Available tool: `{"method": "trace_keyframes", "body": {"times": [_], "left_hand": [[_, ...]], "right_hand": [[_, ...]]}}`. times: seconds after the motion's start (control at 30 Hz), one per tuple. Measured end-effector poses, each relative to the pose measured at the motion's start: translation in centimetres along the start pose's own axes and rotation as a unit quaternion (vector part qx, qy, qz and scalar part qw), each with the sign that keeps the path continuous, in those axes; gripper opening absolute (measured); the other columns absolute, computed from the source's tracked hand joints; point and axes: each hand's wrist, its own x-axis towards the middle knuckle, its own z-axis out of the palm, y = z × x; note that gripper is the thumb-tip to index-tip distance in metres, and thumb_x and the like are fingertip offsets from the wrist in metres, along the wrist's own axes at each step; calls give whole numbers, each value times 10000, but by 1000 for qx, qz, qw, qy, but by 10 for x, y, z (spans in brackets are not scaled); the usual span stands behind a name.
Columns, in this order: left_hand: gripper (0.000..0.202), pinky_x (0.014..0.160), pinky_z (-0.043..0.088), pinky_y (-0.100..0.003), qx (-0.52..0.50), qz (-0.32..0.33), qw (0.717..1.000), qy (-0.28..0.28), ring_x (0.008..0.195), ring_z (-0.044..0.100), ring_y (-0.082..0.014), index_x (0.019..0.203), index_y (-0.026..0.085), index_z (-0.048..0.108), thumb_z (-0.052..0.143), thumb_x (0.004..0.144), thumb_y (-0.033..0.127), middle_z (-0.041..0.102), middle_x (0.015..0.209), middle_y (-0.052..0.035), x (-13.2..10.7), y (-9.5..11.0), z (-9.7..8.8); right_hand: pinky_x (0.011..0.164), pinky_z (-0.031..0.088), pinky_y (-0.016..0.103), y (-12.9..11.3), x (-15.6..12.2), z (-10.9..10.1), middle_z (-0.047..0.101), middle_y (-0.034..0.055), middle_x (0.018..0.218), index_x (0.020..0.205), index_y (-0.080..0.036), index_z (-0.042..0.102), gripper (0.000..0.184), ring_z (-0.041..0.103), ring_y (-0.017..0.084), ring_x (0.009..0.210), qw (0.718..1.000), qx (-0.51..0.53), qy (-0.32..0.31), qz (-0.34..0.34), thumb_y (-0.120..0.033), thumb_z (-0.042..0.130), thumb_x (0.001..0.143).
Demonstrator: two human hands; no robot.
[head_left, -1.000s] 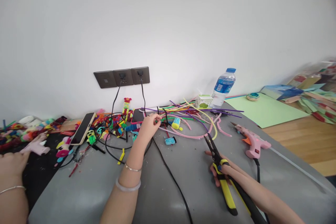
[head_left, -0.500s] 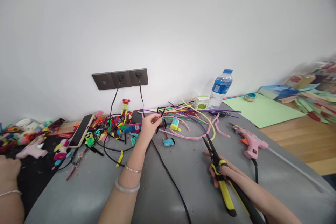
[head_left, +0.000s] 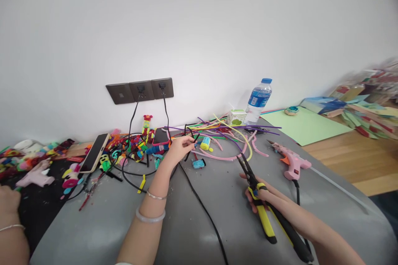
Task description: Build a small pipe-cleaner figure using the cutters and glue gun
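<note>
My left hand (head_left: 180,149) is closed in a pinch on a thin black pipe cleaner (head_left: 197,137), whose bent ends stick out above and below the fingertips. My right hand (head_left: 264,195) grips long-nosed pliers (head_left: 265,220) with yellow and black handles, their dark jaws slightly apart and pointing up toward the back. Just right of my left fingertips lie a small yellow and blue fuzzy piece (head_left: 205,143) and a light blue one (head_left: 199,163). Behind them is a loose heap of pink, purple and yellow pipe cleaners (head_left: 230,158).
A pink glue gun (head_left: 294,165) with a cord and long glue stick lies right. A water bottle (head_left: 258,101) and drink carton (head_left: 236,117) stand by the wall. Left are a phone (head_left: 95,153), fuzzy figures (head_left: 71,176) and another person's hand (head_left: 8,205). A black cable (head_left: 199,201) crosses the grey table.
The view has shifted slightly. My left hand has lowered a little, and the black pipe cleaner in it has turned. My right hand keeps its hold on the pliers.
</note>
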Motion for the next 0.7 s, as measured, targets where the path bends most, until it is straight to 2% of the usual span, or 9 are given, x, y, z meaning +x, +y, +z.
{"method": "trace_keyframes", "body": {"times": [0.1,0.2,0.27,0.37,0.47,0.6,0.7], "left_hand": [[192,623,490,-276,6,-9,1000,-2,610,601,-139,877,148,668,604,761,288,699,835,-44,-1,1,0],[183,594,457,-269,9,-14,1000,1,569,556,-124,845,144,672,619,750,292,667,766,-26,0,-1,0],[177,614,443,-264,6,-9,1000,15,604,555,-130,835,144,666,646,724,280,637,713,-11,2,-3,0],[172,640,432,-254,-29,-5,999,29,640,549,-125,800,149,627,678,686,268,603,699,6,4,-4,1],[203,616,412,-231,-77,-7,997,23,614,519,-103,756,159,576,705,668,288,560,667,32,5,-4,1],[278,505,333,-203,-120,-38,992,0,515,451,-78,760,179,529,727,674,353,488,589,74,2,-1,2],[330,494,335,-201,-165,-67,984,-5,480,454,-75,734,184,496,744,675,394,475,540,85,0,3,5]], "right_hand": [[829,499,372,-3,2,-6,675,51,910,1334,-207,519,661,640,247,830,995,-86,51,-10,-525,562,756],[839,490,373,-13,17,-9,684,68,1003,1355,-211,470,656,639,270,929,970,-195,119,-80,-488,542,765],[794,492,374,-24,36,-9,688,89,1007,1320,-187,471,605,646,282,921,939,-267,191,-107,-441,533,775],[844,472,399,-39,71,-3,621,167,1196,1251,-148,527,539,609,322,1060,877,-373,284,-108,-377,565,764],[909,434,467,-43,102,9,558,188,1282,1305,-143,524,564,559,363,1144,828,-467,302,-66,-332,594,778],[948,394,493,-36,123,24,590,162,1232,1273,-174,580,519,490,384,1200,806,-498,307,-93,-283,635,769],[986,365,518,-38,126,30,612,149,1198,1194,-183,628,398,493,370,1181,806,-446,347,-177,-329,585,827]]}}
